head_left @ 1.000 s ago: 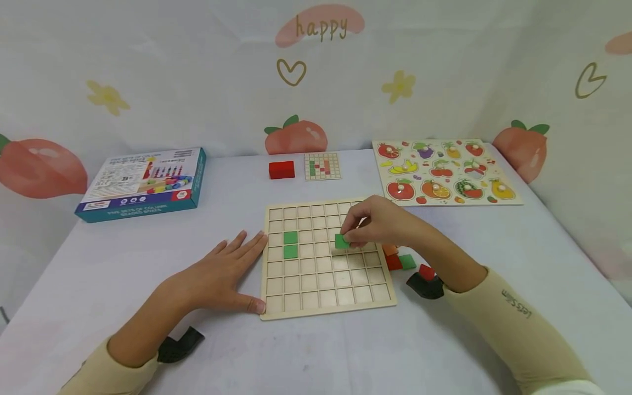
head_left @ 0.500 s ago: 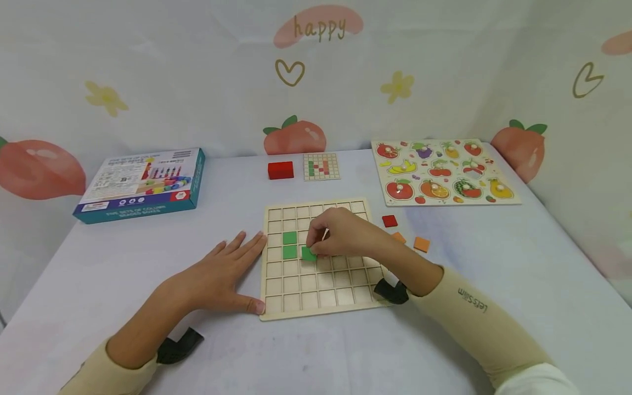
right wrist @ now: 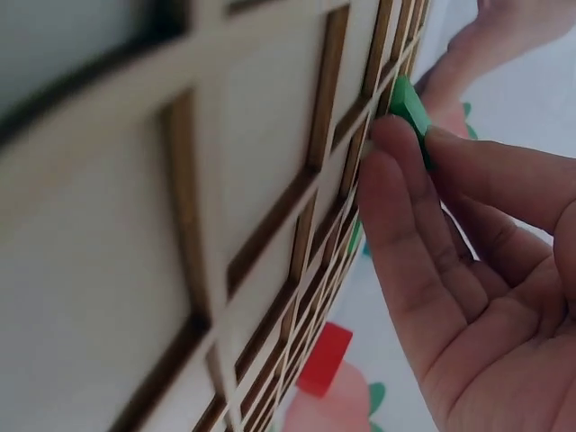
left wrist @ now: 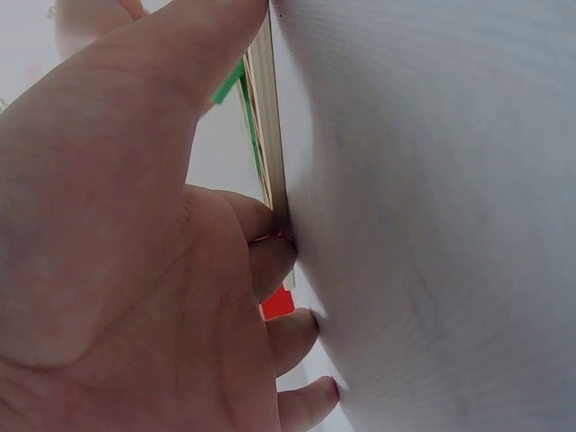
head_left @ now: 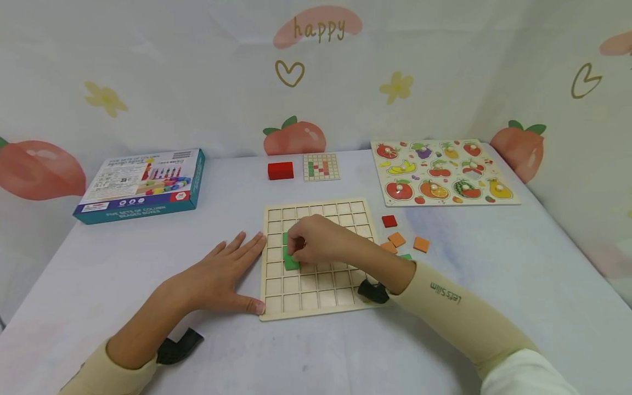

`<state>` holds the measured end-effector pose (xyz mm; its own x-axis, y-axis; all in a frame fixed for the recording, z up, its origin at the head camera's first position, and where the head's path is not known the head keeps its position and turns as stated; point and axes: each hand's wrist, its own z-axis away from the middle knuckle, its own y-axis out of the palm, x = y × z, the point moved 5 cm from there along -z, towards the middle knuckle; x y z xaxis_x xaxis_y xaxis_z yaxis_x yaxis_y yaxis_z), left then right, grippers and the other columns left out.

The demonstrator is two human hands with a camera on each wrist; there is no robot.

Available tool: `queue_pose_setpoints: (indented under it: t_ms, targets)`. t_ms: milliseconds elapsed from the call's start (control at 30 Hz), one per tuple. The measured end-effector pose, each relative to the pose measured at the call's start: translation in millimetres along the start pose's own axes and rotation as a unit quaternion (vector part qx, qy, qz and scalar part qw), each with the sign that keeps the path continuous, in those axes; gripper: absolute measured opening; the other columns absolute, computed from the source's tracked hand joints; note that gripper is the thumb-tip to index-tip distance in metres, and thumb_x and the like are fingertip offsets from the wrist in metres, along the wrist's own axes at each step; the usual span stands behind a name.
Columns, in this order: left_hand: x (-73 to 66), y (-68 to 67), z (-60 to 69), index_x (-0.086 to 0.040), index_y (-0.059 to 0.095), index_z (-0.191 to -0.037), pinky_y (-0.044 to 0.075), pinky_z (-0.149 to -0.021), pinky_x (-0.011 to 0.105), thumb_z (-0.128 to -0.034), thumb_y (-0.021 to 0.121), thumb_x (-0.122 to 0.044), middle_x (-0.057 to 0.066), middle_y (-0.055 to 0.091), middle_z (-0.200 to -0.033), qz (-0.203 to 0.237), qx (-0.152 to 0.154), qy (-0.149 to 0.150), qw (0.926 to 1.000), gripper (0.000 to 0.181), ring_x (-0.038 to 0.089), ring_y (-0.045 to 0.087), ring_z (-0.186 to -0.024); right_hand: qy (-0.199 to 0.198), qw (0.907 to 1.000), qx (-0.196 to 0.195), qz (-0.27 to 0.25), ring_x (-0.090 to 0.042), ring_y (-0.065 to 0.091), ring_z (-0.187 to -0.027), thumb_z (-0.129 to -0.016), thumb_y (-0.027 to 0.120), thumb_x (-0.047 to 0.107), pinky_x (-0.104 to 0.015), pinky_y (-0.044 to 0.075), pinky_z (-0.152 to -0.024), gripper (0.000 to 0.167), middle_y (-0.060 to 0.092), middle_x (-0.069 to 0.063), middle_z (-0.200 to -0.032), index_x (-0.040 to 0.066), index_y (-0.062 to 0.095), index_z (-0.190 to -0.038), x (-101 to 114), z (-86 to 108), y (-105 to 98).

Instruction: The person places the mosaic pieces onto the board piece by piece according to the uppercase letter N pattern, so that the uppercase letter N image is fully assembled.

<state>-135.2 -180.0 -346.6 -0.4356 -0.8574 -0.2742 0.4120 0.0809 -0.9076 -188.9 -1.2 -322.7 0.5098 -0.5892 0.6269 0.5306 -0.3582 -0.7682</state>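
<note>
In the right wrist view, my right hand (head_left: 321,241) pinches a green square tile (right wrist: 410,112) between thumb and fingers, tilted against the wooden grid board (head_left: 328,311). From the head view, this tile is over the left part of the board, just below the green tiles set in its second column, which the hand partly covers. My left hand (head_left: 209,285) lies flat with fingers spread, its fingertips and thumb touching the board's left edge. The left wrist view shows the palm beside that edge.
Right of the board lie a red tile (head_left: 389,221), several orange tiles (head_left: 421,244) and a partly hidden green one (head_left: 405,257). Behind stand a red block (head_left: 280,170), a small pattern card (head_left: 321,167), a fruit puzzle (head_left: 446,173) and a boxed toy (head_left: 140,186).
My right hand has carried the green tile leftward across the board to the second column, lowering it there. The left hand has stayed at the board's edge.
</note>
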Motion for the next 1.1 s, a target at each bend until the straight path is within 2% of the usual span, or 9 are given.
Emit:
queue_pose_setpoints:
  t_ms: [167, 367, 533, 700, 867, 933, 1100]
  targets:
    - [0.6, 0.2, 0.2, -0.013, 0.013, -0.162, 0.009, -0.116, 0.065, -0.0668, 0.061, -0.087, 0.006, 0.012, -0.167, -0.002, 0.000, -0.004, 1.0000, 0.130, 0.041, 0.003, -0.151, -0.012, 0.9981, 0.000, 0.060, -0.010, 0.052, -0.070, -0.088, 0.073, 0.002, -0.023, 0.043, -0.063, 0.019, 0.058, 0.007, -0.068, 0.015, 0.067, -0.075, 12.5, -0.3, 6.0]
    - [1.4, 0.2, 0.9, -0.015, 0.013, -0.163, 0.008, -0.116, 0.065, -0.0658, 0.061, -0.088, 0.004, 0.010, -0.168, -0.007, 0.003, -0.008, 0.9999, 0.131, 0.040, 0.001, -0.151, -0.011, 0.9946, -0.011, 0.103, -0.009, 0.051, -0.067, -0.089, 0.072, 0.005, -0.022, 0.043, -0.061, 0.020, 0.056, 0.008, -0.066, 0.017, 0.065, -0.075, 21.4, 6.7, 8.8]
    - [2.4, 0.3, 1.5, -0.014, 0.012, -0.163, 0.008, -0.116, 0.065, -0.0661, 0.061, -0.088, 0.004, 0.010, -0.168, -0.009, 0.002, -0.008, 0.9999, 0.131, 0.040, 0.002, -0.151, -0.026, 0.9916, -0.020, 0.125, -0.009, 0.049, -0.064, -0.091, 0.070, 0.008, -0.022, 0.041, -0.058, 0.023, 0.054, 0.008, -0.065, 0.017, 0.064, -0.071, 25.0, 9.8, 11.1]
    - [2.9, 0.8, 2.1, -0.014, 0.013, -0.163, 0.008, -0.116, 0.065, -0.0660, 0.062, -0.087, 0.004, 0.011, -0.168, -0.004, 0.003, -0.012, 0.9999, 0.131, 0.040, 0.002, -0.151, -0.033, 0.9912, -0.034, 0.124, -0.011, 0.048, -0.065, -0.094, 0.065, 0.004, -0.023, 0.041, -0.060, 0.026, 0.051, 0.006, -0.063, 0.015, 0.064, -0.070, 24.3, 15.3, 8.9]
    - [0.8, 1.5, 1.0, -0.016, 0.012, -0.163, 0.008, -0.116, 0.064, -0.0665, 0.062, -0.087, 0.004, 0.010, -0.168, 0.000, 0.003, -0.010, 0.9999, 0.129, 0.039, 0.001, -0.152, -0.001, 0.9906, -0.066, 0.120, -0.012, 0.058, -0.080, -0.095, 0.066, 0.005, -0.026, 0.051, -0.076, 0.010, 0.066, 0.005, -0.083, 0.010, 0.075, -0.092, 8.7, 37.4, -3.2]
    - [0.1, 1.6, 0.6, -0.016, 0.012, -0.163, 0.007, -0.116, 0.064, -0.0670, 0.061, -0.087, 0.003, 0.010, -0.168, -0.002, 0.002, -0.009, 1.0000, 0.129, 0.039, 0.000, -0.152, 0.013, 0.9900, -0.077, 0.117, -0.013, 0.061, -0.085, -0.094, 0.069, 0.005, -0.028, 0.053, -0.081, 0.010, 0.069, 0.004, -0.092, 0.009, 0.076, -0.100, 0.1, 50.9, -10.4]
    - [0.1, 1.9, 0.3, -0.015, 0.012, -0.163, 0.007, -0.116, 0.065, -0.0671, 0.060, -0.088, 0.004, 0.010, -0.168, -0.007, 0.002, -0.010, 0.9999, 0.129, 0.039, 0.001, -0.152, 0.037, 0.9900, -0.086, 0.106, -0.014, 0.059, -0.080, -0.089, 0.071, -0.001, -0.030, 0.053, -0.074, 0.011, 0.068, 0.003, -0.087, 0.008, 0.076, -0.094, -26.6, 87.6, -30.2]
